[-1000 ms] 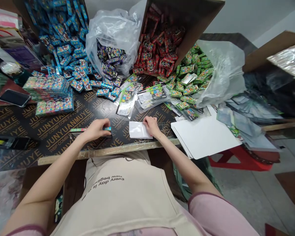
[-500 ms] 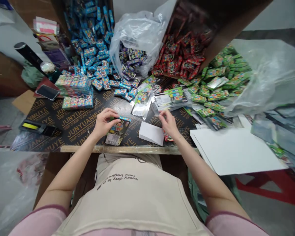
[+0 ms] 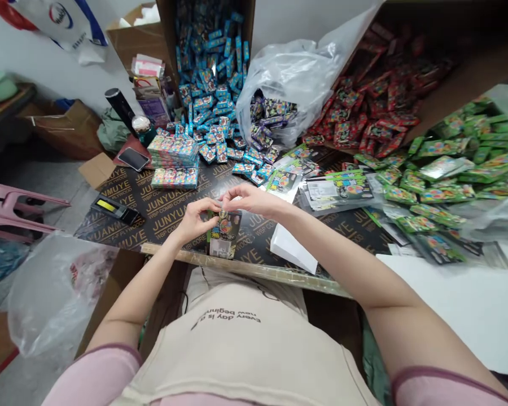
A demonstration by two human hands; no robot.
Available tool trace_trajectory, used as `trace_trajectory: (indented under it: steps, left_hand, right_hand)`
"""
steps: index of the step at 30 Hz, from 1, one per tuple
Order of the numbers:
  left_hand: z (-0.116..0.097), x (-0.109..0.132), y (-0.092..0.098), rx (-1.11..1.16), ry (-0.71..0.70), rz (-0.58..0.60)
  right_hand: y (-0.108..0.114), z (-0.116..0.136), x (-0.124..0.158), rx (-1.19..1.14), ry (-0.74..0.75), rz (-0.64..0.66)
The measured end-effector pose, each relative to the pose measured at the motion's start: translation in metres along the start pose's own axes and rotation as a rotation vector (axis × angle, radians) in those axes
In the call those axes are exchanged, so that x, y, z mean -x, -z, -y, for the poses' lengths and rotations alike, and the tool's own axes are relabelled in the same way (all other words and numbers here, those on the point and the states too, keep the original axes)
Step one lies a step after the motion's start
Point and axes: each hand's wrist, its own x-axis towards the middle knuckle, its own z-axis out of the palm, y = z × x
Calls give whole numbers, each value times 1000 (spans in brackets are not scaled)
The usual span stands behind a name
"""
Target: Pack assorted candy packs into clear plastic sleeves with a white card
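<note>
My left hand [image 3: 200, 220] is closed, thumb and fingers pinching the upper left edge of a dark printed packet [image 3: 222, 239] with a colourful design. The packet stands over the table's front edge, its lower part showing a pale printed panel. My right hand [image 3: 246, 200] reaches across to the packet's top edge, its fingertips pinched together close to my left fingertips. Between them is something small and roundish, too small to name. Under my right forearm lies a stack of white paper [image 3: 293, 249].
Blue boxes [image 3: 215, 101], purple packs [image 3: 273, 113], red packs [image 3: 364, 115] and green packs [image 3: 440, 169] are heaped at the back. Flat packets in clear film [image 3: 336, 189] lie right of centre. Leftward are stacked boxes [image 3: 174, 176], a phone [image 3: 134, 159] and a black tool [image 3: 115, 209].
My right hand has left the clear film packets and moved left to the top of the dark packet. My left hand still grips it. The view has swung left.
</note>
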Motion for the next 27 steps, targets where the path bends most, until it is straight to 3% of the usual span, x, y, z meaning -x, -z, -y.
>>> trace_trajectory:
  steps: [5, 13, 17, 20, 23, 27]
  left_hand:
    - [5, 5, -2, 134, 37, -5]
    - [-1, -1, -21, 79, 156, -236]
    - [9, 8, -31, 203, 259, -301]
    - [20, 21, -37, 344, 361, -188]
    - [18, 27, -26, 294, 379, -113]
    - [9, 8, 21, -121, 112, -315]
  right_hand:
    - [-3, -1, -9, 75, -38, -2]
    - [0, -16, -12, 91, -98, -66]
    - [-14, -31, -12, -78, -113, -227]
    - [-23, -39, -6, -175, -96, -373]
    - [-13, -42, 8, -163, -25, -466]
    - [35, -51, 43, 133, 151, -811]
